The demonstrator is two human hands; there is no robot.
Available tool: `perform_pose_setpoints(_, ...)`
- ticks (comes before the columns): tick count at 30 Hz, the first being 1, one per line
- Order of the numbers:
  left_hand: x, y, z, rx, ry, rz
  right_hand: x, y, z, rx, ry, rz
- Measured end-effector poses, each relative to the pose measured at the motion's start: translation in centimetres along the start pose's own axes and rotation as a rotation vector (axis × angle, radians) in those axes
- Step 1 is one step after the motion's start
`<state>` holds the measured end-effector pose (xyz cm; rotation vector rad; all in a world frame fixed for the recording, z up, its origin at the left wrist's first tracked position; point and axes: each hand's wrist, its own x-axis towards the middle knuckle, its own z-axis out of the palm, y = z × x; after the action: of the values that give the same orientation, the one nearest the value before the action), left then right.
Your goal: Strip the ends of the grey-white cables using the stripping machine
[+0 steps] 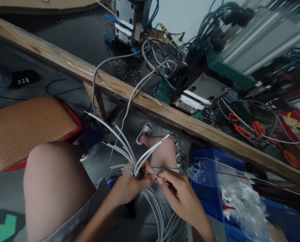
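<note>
My left hand (132, 186) is closed around a bundle of grey cables (153, 205) above my lap. Several cable ends (125, 141) fan out above that hand, some of them with short stripped tips. The bundle runs down below my hands into a loose coil. My right hand (181, 195) pinches a thin wire (157, 176) close to the left fingertips. Both hands nearly meet there, and the fingers partly hide the wire.
A wooden-edged black bench (119, 87) crosses ahead, carrying a green-based press (192, 90) and a second machine (125, 25). Blue bins (202, 198) with clear plastic bags (243, 201) stand at right. A woven-topped stool (31, 131) is at left.
</note>
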<state>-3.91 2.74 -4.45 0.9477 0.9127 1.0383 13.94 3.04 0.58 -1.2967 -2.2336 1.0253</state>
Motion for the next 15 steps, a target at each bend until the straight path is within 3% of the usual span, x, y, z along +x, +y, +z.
perform_pose_setpoints(4,-0.2,0.4,-0.1,0.075,-0.094,-0.027,-0.5,0.4,-0.9,-0.056,-0.108,-0.004)
perform_pose_setpoints(15,-0.6,-0.8,-0.3,0.256,-0.124,-0.032,-1.2,-0.2,-0.4,-0.100,-0.103,0.117)
